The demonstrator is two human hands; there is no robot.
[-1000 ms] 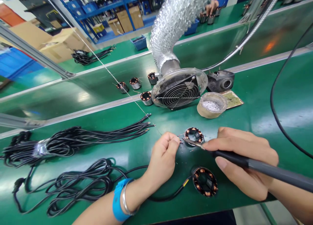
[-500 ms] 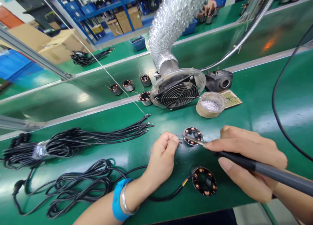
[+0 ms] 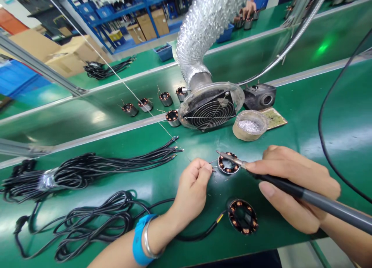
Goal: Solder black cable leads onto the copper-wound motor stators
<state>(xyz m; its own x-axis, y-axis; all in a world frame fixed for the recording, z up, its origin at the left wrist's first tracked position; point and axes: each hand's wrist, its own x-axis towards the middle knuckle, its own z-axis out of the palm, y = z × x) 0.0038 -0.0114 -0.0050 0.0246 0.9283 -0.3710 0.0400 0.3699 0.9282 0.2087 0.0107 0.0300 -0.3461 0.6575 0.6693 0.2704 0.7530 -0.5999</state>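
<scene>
My right hand (image 3: 293,186) is closed round the dark handle of a soldering iron (image 3: 279,188). The iron's metal tip points left and lies over a small stator (image 3: 228,162) with copper coils. On the stator's left side, my left hand (image 3: 195,186) pinches a thin wire between thumb and forefinger; fine leads (image 3: 214,165) run between these fingertips and the stator. Closer to me lies a second stator (image 3: 243,216), joined to a black cable (image 3: 200,235) by red and yellow wires.
Bundled black cables (image 3: 72,173) and a coiled plug cable (image 3: 95,225) lie left. Behind the work stand a fume extractor fan (image 3: 213,111) with a foil duct, a bowl of silvery bits (image 3: 250,126) and several stators (image 3: 165,99). Another person's hand (image 3: 249,9) shows far off.
The iron's tip has moved from inside the stator's ring up and left to its upper rim. My left hand has barely moved. The reflected light behind went from orange to green.
</scene>
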